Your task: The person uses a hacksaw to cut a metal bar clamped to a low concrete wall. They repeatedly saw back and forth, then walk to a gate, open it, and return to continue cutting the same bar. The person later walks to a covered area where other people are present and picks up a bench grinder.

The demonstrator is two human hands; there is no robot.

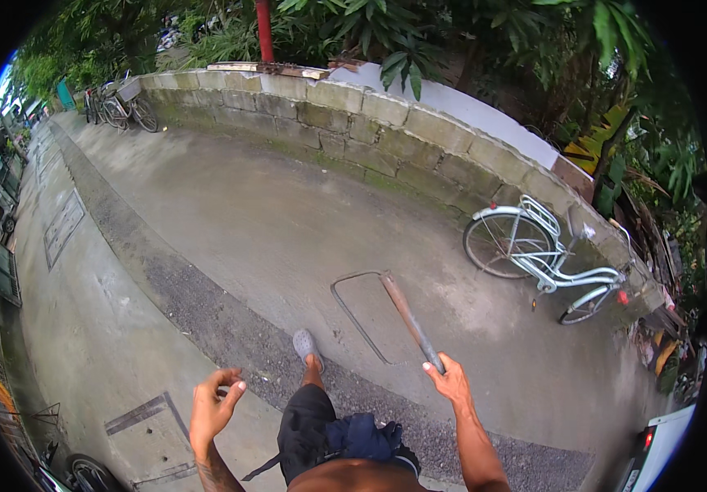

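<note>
My right hand (449, 379) is wrapped round the lower end of a rusty metal tube with a bent rod (407, 310), held out in front of me. The tube is reddish brown at its far part and grey near my fingers. From its far end a thin dark rod turns left, then bends back towards me alongside the tube. My left hand (216, 403) hangs free at the left of my body, its fingers loosely curled and the thumb apart, with nothing in it.
A pale blue bicycle (546, 254) leans by a mossy block wall (419, 148) on the right. More bicycles (120, 111) stand far left. A dark gravel strip (198, 299) crosses the concrete lane. A white vehicle (661, 451) shows at lower right, a wheel (91, 474) at lower left.
</note>
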